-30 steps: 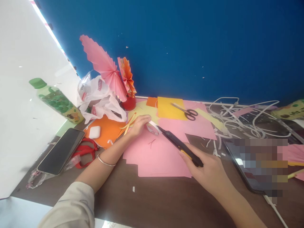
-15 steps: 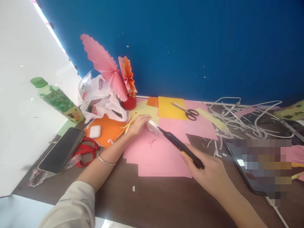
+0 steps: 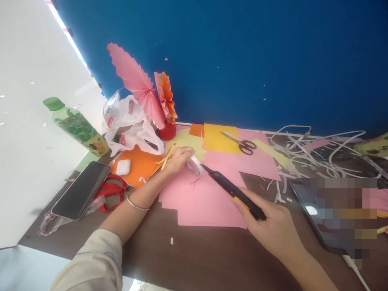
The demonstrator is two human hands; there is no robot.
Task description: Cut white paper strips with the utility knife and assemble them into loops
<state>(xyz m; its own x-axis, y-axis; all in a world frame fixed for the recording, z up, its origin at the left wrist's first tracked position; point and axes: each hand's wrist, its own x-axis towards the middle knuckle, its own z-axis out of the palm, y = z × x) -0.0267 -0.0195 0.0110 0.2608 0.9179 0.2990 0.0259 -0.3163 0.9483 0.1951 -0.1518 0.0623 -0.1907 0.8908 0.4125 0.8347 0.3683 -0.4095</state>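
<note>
The dark tabletop [image 3: 212,258] is seen across the lower half of the frame, below a blue wall. At its centre a stack of pink paper sheets [image 3: 206,198] is spread flat. In the lower right, the right hand [image 3: 273,228] is laid over the rear of a black and yellow utility knife [image 3: 233,190]; its grip is closed around the handle, and the blade end is pointed up and left, just at a roll of white tape [image 3: 194,165]. The tape roll is held at the centre of the frame by the left hand [image 3: 178,157], whose grip is closed on it from the left, over the upper edge of the pink paper. A thin bangle is worn on the left wrist. At the lower left a dark phone [image 3: 80,190] is lying flat. Black-handled scissors [image 3: 241,142] are lying on a yellow sheet above centre. A white earbud case [image 3: 123,167] is resting on orange paper at centre left.
</note>
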